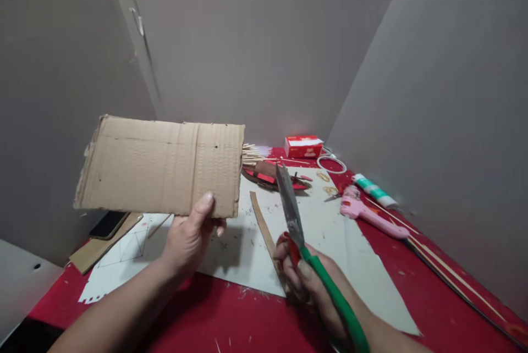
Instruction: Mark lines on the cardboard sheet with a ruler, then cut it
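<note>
My left hand (pixel 192 237) grips a flat piece of corrugated cardboard (pixel 157 169) by its lower edge, thumb on the near face. The cardboard is raised above the table, with a faint line near its top and ragged left end. In my right hand (pixel 307 281) is a pair of scissors (pixel 291 204) with green and red handles. Their blades point up and away, slightly parted at the tips, apart from the cardboard. Below them, a narrow cardboard strip (pixel 262 221) lies on the white paper (pixel 235 248), partly behind my right hand.
On the red table (pixel 231 320), a small model boat (pixel 272 177) stands beside thin sticks (pixel 250 154) and a red box (pixel 304 147). A pink glue gun (pixel 371 218) and a green-white tube (pixel 373 191) lie right. A phone (pixel 109 225) rests left. Grey panels (pixel 264 50) enclose the table.
</note>
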`<action>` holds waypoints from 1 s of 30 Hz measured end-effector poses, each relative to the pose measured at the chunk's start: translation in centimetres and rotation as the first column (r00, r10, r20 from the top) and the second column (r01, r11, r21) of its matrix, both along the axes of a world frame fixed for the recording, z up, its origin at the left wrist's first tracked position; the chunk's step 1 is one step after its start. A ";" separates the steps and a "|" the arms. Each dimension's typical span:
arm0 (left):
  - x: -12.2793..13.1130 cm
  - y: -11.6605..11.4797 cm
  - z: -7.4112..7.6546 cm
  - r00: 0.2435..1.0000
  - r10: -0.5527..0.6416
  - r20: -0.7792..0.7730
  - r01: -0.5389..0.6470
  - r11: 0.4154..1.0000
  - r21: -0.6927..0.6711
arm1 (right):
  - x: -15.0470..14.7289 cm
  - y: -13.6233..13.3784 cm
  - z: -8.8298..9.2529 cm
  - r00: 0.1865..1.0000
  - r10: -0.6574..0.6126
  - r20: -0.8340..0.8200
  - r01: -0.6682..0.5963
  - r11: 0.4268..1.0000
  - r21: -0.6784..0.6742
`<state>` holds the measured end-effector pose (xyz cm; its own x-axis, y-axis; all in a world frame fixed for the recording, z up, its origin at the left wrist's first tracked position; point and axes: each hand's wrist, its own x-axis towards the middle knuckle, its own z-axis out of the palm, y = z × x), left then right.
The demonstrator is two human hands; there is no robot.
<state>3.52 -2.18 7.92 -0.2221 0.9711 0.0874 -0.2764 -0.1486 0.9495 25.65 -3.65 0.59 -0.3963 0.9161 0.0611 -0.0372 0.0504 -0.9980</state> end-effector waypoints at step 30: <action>0.4 -0.6 -2.5 0.996 0.089 -0.009 -0.089 0.996 -0.029 | -4.9 -0.4 -1.2 0.952 0.240 0.192 -0.269 0.952 0.145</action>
